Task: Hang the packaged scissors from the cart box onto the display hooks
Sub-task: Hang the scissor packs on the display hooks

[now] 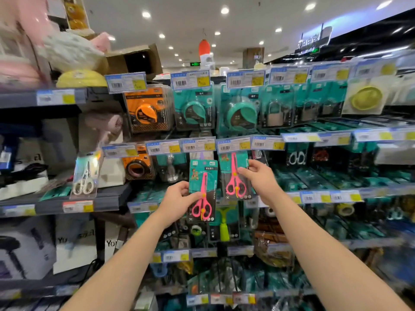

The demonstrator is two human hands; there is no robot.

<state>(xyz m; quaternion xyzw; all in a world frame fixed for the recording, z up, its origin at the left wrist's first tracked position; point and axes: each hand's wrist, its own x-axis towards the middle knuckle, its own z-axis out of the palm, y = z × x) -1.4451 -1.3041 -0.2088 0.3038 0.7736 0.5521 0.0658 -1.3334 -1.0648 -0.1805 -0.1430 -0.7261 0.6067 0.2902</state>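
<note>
I'm looking at a rack (pixel 280 176) crowded with hanging goods, each row fronted by tags (pixel 198 145). Both arms reach up to the middle row.

My left hand (pixel 177 198) pinches a pack (pixel 203 187) of pink scissors low on its left edge, thumb on the front and fingers behind. Its long axis is upright, with the top end just under the tags.

My right hand (pixel 258 178) is nearer the rack and pinches the right edge of the hung pack (pixel 234 176), thumb across the front. That one hangs under its tag, higher than the held pack and to its right, with the edges almost meeting.

I judge the next move is up and to the right, bringing the held pack's top in front of the hung one. The hook is hidden behind the tag, so I can't tell where its tip is. Room is tight, with tags above and goods on both sides.
</note>
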